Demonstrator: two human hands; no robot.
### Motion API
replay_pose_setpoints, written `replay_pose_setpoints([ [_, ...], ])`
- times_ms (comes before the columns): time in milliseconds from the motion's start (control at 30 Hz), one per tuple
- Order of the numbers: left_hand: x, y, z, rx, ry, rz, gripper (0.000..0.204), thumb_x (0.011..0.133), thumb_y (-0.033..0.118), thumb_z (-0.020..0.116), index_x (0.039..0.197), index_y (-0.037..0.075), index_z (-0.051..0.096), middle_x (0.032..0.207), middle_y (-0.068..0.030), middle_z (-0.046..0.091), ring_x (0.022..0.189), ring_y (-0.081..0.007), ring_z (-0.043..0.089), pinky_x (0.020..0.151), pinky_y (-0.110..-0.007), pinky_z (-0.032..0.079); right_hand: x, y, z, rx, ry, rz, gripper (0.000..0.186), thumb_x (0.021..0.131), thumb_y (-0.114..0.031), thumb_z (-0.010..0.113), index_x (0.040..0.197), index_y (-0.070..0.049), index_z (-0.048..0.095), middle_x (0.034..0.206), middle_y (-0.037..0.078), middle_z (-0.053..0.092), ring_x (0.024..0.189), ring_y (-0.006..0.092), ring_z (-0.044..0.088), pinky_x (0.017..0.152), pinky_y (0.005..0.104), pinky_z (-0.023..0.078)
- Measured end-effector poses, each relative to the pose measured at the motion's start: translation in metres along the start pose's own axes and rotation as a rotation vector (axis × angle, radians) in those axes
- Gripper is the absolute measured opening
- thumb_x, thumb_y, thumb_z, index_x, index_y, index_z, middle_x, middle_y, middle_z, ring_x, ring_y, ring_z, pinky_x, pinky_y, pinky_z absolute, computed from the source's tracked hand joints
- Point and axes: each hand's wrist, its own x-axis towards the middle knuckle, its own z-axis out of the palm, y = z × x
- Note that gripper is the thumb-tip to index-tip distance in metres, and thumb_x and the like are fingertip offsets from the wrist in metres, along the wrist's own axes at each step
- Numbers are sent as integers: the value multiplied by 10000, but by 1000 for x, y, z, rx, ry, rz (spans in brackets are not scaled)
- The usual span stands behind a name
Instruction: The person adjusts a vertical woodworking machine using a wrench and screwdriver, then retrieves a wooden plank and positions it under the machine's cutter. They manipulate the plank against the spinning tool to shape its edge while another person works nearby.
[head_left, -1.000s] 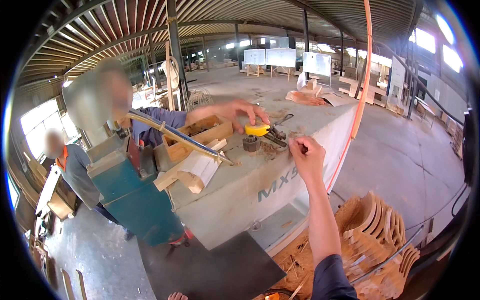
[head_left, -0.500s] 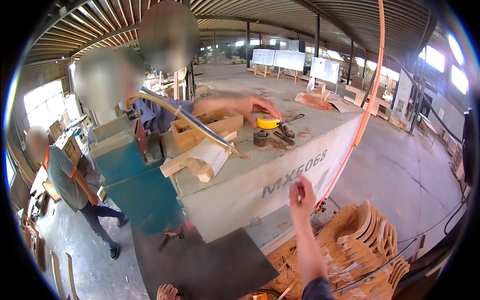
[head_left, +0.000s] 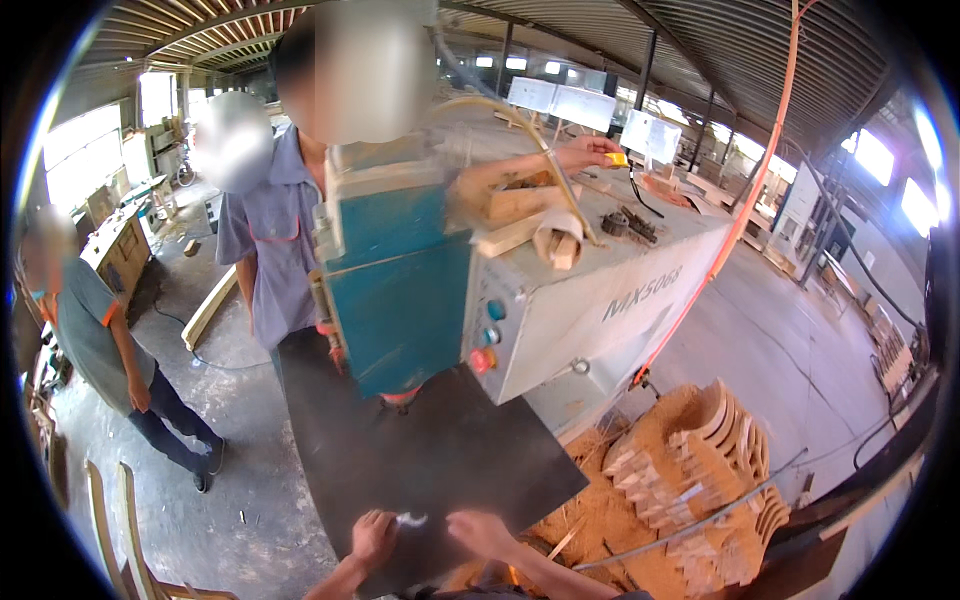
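Note:
My left hand [head_left: 375, 537] is low in the middle, over the black machine table [head_left: 440, 450], with fingers curled beside a small whitish object [head_left: 410, 519]; what it holds is unclear. My right hand [head_left: 480, 532] is just to its right over the same table, blurred by motion. Beyond them stand the teal machine head [head_left: 390, 315] and the pale housing with round buttons [head_left: 545, 330]. On its top are wood offcuts [head_left: 510, 238], a wooden box [head_left: 515, 200] and dark metal parts [head_left: 625, 225]. A co-worker's hand [head_left: 590, 150] holds a yellow tape measure [head_left: 616, 159] above the housing.
A co-worker [head_left: 270, 250] stands behind the machine, another person [head_left: 115, 355] to the left. Sawdust and stacked curved wood pieces [head_left: 700, 470] lie at lower right, long timber pieces [head_left: 130, 510] at lower left. An orange hose [head_left: 740, 235] hangs along the right.
My right hand has come down from the housing to the black table beside my left hand. The co-worker has lifted the yellow tape measure from the housing top. The view has shifted.

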Motion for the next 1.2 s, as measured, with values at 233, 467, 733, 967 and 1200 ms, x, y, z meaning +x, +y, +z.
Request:
replay_pose_setpoints([
  [233,13,52,-50,-1120,-27,-690,383,1054,285,475,1133,-15,699,998,-36,699,898,-115,609,752,-264,476,8,-99,92,98,55,137,353,965,-250,594,1221,-8,598,1028,155,700,942,273,681,791,393,530],
  [467,-32,5,-59,-1493,-153,-862,474,1055,394,464,1288,5,602,1197,-90,646,1069,-163,610,919,-335,501,32,-117,122,793,109,468,194,1015,-207,543,1065,-41,627,667,-23,513,503,41,426,432,205,297],
  [733,-101,-35,-61,-1088,161,-803,178,993,101,576,1103,-9,662,924,-52,691,822,-113,628,744,-247,498,107,-41,44,594,601,311,250,993,-221,555,940,-4,668,594,-40,474,473,29,383,421,203,265],
  [967,-126,-29,-95,-655,266,-938,125,940,28,589,1005,-9,689,840,-47,681,761,-112,628,695,-248,503,178,20,19,426,511,276,186,947,-134,602,853,17,657,615,-3,543,515,60,448,462,238,328],
  [1200,-114,-10,-89,-403,137,-779,104,934,20,607,1017,7,667,839,-19,655,750,-89,587,698,-230,483,197,32,1,357,454,247,202,908,-173,637,822,-2,700,656,56,665,610,123,605,594,309,473],
])
